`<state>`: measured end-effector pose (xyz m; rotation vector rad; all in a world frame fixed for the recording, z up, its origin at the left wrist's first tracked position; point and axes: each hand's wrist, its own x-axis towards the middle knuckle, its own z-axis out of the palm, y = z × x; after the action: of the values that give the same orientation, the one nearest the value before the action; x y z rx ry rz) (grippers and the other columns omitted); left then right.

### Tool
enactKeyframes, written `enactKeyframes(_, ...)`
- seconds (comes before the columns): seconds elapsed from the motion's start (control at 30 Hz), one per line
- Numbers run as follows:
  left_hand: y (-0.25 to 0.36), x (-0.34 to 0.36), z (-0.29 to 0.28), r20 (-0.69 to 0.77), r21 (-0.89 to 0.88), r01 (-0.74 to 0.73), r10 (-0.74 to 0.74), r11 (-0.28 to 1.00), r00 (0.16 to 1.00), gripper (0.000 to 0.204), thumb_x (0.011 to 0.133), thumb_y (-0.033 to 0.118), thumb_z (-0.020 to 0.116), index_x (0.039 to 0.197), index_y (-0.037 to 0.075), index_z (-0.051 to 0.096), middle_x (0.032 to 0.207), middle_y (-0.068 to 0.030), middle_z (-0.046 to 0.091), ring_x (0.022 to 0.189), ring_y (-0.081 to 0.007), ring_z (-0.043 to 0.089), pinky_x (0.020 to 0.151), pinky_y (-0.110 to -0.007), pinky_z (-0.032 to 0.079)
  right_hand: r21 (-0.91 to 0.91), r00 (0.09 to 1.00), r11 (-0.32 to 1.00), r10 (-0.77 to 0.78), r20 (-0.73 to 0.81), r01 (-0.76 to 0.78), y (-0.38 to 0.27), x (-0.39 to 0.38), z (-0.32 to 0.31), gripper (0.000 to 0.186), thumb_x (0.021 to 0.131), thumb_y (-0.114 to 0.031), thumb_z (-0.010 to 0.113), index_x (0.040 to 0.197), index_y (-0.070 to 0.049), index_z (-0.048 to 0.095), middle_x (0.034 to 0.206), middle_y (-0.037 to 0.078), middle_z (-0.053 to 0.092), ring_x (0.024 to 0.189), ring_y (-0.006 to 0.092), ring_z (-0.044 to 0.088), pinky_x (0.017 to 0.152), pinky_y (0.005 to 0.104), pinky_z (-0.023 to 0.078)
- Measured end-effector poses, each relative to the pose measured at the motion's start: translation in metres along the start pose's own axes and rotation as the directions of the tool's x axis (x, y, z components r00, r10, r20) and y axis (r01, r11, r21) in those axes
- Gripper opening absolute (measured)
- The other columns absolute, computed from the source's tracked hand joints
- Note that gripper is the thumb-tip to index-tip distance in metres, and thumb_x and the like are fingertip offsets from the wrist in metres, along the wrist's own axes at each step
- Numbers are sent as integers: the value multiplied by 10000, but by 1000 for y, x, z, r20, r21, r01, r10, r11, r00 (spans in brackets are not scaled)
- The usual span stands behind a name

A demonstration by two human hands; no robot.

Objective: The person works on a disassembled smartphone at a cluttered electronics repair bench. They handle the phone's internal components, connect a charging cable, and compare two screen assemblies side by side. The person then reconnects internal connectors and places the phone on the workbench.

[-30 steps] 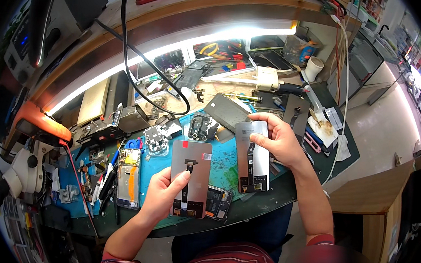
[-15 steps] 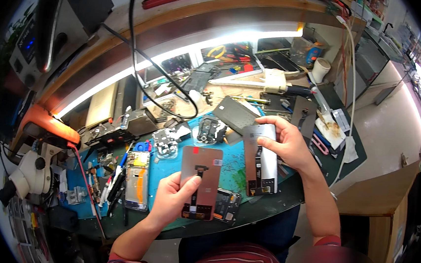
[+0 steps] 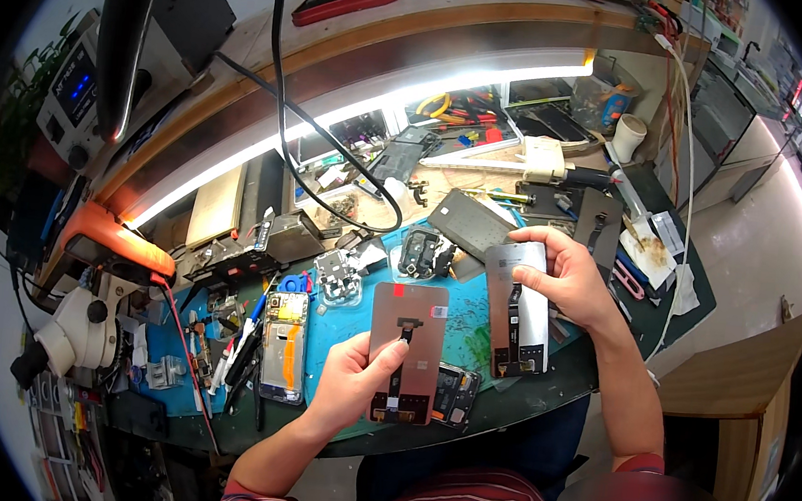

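My left hand (image 3: pixel 359 375) grips a phone screen (image 3: pixel 420 365) by its left edge, thumb across its coppery back. A ribbon cable runs down that back, with a red tab at the top. My right hand (image 3: pixel 564 277) holds a second phone screen (image 3: pixel 535 322) by its upper right, thumb on the face that shows. This one is part coppery, part shiny silver, and also has a dark ribbon cable. The two screens are held upright side by side, apart, above the blue mat (image 3: pixel 329 325). Partly hidden behind the left screen lies an opened phone (image 3: pixel 457 394).
A phone frame with an orange strip (image 3: pixel 289 355) lies left on the mat. Farther back are clear trays of parts (image 3: pixel 422 254) and a dark flat panel (image 3: pixel 469 222). A black cable (image 3: pixel 283 128) hangs in front of the shelf. An orange meter (image 3: pixel 124 243) stands at left.
The whole view has shifted slightly, so the bench and both hands sit farther right in the picture. Both hands keep the same holds on the screens.
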<state>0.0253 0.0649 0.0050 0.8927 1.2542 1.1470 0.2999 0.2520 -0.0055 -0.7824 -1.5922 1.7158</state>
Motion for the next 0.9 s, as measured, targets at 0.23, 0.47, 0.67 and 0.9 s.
enactKeyframes(0.23, 3, -1, 4, -24, 14, -6, 6, 1000, 1000, 250, 1072, 196, 620, 1171, -23, 686, 1041, -51, 739, 875, -71, 670, 763, -247, 555, -20, 1000, 1000, -10, -4, 10, 4, 1, -2, 442, 955, -19, 723, 1373, 2, 581, 1124, 47, 721, 999, 77, 672, 889, 252, 544)
enactKeyframes(0.47, 1, -1, 2, -14, -8, -2, 2, 1000, 1000, 273, 1065, 217, 656, 1175, -29, 700, 1042, -41, 737, 899, -54, 645, 778, -241, 542, -44, 1000, 999, -18, -9, 18, 2, 1, 0, 433, 957, -39, 736, 1363, 1, 590, 1103, 43, 723, 985, 76, 670, 876, 252, 542)
enactKeyframes(0.67, 2, -1, 3, -24, 4, -17, 17, 1000, 1000, 269, 1067, 214, 653, 1168, -30, 702, 1033, -36, 735, 892, -52, 640, 775, -238, 537, -38, 1000, 999, -18, -9, 18, 2, 1, -1, 429, 957, -40, 738, 1359, -1, 592, 1097, 44, 725, 981, 76, 672, 868, 251, 545)
enactKeyframes(0.9, 2, -1, 3, -27, 5, -18, 18, 1000, 999, 260, 1063, 207, 659, 1158, -31, 707, 1030, -34, 735, 895, -50, 635, 776, -237, 533, -27, 1000, 999, -22, -10, 21, 1, 1, 0, 438, 960, -35, 732, 1370, 9, 586, 1097, 55, 732, 977, 79, 682, 865, 252, 553)
